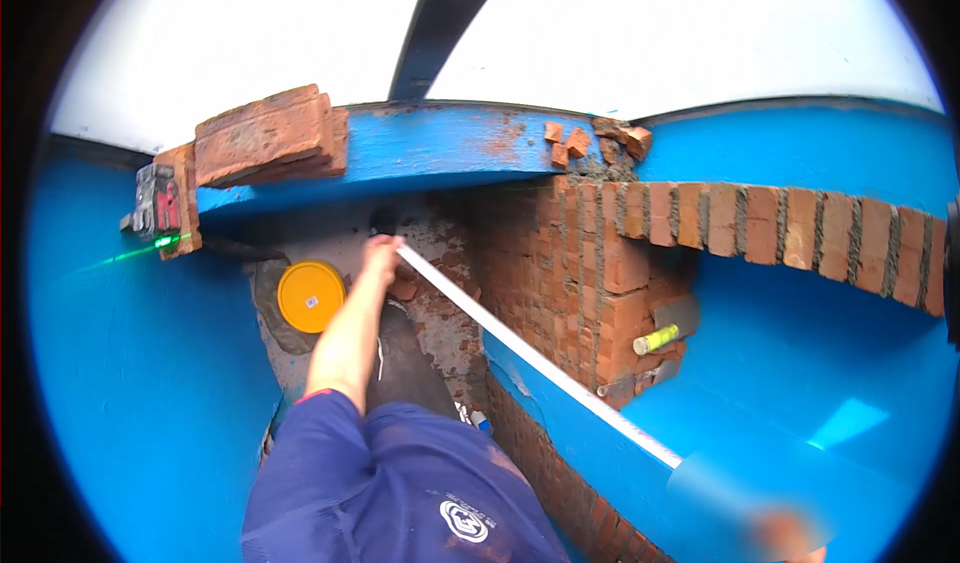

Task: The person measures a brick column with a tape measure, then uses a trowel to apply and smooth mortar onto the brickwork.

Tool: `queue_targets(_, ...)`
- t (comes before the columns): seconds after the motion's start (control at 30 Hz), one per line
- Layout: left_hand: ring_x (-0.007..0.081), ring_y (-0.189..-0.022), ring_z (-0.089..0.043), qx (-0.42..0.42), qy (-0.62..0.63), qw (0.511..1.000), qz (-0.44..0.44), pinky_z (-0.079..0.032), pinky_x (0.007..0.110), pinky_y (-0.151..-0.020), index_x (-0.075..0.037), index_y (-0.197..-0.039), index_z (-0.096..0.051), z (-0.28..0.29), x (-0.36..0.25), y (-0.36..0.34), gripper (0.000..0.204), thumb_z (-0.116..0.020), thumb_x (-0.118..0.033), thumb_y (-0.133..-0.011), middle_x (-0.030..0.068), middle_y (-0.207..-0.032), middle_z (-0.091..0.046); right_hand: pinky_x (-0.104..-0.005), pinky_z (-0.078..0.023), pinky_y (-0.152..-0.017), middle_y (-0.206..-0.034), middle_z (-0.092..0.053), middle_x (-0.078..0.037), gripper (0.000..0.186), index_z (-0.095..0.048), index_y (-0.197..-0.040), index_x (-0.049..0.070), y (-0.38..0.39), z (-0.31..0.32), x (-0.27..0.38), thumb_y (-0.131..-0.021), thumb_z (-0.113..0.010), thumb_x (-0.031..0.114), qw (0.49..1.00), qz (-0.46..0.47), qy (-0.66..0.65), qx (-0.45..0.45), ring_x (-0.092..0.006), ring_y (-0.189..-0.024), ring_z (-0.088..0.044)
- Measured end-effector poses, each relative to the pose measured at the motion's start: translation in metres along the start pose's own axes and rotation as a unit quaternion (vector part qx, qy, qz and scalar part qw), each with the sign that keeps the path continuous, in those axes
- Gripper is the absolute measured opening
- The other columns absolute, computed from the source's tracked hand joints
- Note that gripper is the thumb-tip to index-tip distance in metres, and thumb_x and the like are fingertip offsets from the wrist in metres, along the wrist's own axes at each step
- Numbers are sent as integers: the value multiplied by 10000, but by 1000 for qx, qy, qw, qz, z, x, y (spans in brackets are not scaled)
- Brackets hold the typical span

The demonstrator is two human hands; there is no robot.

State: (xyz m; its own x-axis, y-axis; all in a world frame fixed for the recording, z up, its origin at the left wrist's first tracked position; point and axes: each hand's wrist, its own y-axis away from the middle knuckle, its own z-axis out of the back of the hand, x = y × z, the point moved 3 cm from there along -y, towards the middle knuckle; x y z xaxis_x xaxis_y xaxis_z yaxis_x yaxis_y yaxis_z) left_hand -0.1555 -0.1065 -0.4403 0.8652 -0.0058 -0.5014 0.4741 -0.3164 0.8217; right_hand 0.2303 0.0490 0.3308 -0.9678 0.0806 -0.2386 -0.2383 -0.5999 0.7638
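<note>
A long, straight white bar [540, 358] runs slantwise from the middle of the view down to the lower right. Its exact kind does not show clearly. My left hand [380, 258] is closed around its upper left end, with the arm stretched forward. At the lower right, my right hand [788, 533] is heavily blurred. It lies roughly in line with the bar's other end, where a smeared patch hides the join, so its fingers and grip cannot be made out. The yellow round lid [311, 297] of a bucket is beside my left forearm.
A curved row of upright bricks [760, 225] tops the brick wall at right. Stacked bricks [262, 141] and brick pieces [575, 143] lie on the blue ledge [440, 146]. A laser level [158, 203] glows green at left. A yellow-green cylinder [656, 340] sticks out by the brickwork.
</note>
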Motion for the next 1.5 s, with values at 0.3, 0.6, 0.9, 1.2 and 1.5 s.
queue_targets(0.3, 252, -844, -606, 115, -490, 864, -19, -460, 363, -754, -24, -893, -616, -5, 92, 81, 341, -617, -349, -793, 134, -867, -639, -211, -360, -531, -677, -482, 32, 191, -537, -838, 18, -70, 9, 120, -730, -661, 116, 994, 14, 112, -11, -83, -574, -422)
queue_targets(0.6, 260, -810, -624, -9, -417, 905, -83, -468, 346, -744, -41, -811, -638, 116, 50, 77, 287, -615, -323, -760, 151, -824, -645, -327, -478, -588, -669, -610, -147, 342, -569, -698, 23, -203, -55, 259, -579, -678, 324, 911, 140, 372, -112, -224, -622, -611)
queue_targets(0.9, 261, -816, -618, -147, -408, 899, 61, -464, 356, -742, -11, -826, -636, 286, 102, 100, 269, -651, -270, -755, 160, -829, -647, -339, -489, -685, -779, -643, -146, 407, -634, -823, 36, -258, -97, 307, -560, -665, 345, 903, 107, 400, -111, -255, -738, -627)
queue_targets(1.2, 188, -698, -581, -124, -309, 936, 118, -460, 327, -675, 0, -798, -622, 280, 136, 115, 241, -654, -237, -772, 100, -737, -633, -339, -496, -714, -835, -644, -164, 428, -641, -857, 23, -262, -100, 311, -555, -641, 325, 905, 82, 398, -125, -262, -773, -630)
queue_targets(1.5, 161, -695, -575, -56, -282, 955, 68, -456, 313, -655, -6, -812, -627, 208, 107, 111, 213, -628, -217, -791, 85, -740, -629, -345, -488, -739, -884, -642, -174, 466, -646, -918, 18, -278, -112, 320, -598, -632, 356, 891, 75, 435, -110, -268, -819, -626)
